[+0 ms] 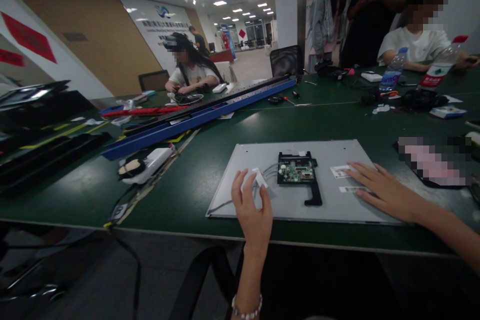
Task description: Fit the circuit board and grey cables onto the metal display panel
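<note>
A grey metal panel (330, 200) lies flat on the green table near the front edge. On it sits a small green circuit board (296, 171) in a black bracket, with thin wires running left. My left hand (253, 207) pinches a small white piece (260, 178) between thumb and fingers, just left of the board. My right hand (382, 190) rests flat on the panel's right side, fingers spread, beside two white labels (343, 171).
A long blue and black rail (198, 116) crosses the table diagonally. A white device (150, 162) with cables lies left of the panel. Black trays (45, 155) fill the far left. Bottles (392, 70), tools and seated or standing people occupy the far side.
</note>
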Tool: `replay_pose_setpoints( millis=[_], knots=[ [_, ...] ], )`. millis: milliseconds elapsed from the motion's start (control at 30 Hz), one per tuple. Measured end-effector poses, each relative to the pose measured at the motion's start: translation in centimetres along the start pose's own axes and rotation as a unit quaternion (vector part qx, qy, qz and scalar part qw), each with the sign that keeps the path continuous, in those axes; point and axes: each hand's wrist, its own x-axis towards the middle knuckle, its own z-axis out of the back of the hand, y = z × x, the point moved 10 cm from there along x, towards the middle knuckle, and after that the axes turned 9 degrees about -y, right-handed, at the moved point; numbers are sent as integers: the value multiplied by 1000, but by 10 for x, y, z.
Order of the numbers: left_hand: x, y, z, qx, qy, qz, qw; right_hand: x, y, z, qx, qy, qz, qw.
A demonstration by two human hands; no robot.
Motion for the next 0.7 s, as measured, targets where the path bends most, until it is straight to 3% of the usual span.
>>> replay_pose_setpoints(
  millis=[367, 700],
  knots=[
    [-4, 2, 2, -11, 2, -6, 1000, 79, 101, -20, 45, 15, 60, 997],
    [-4, 8, -1, -24, 27, 30, 999, 125, 153, -34, 75, 30, 58, 995]
  ],
)
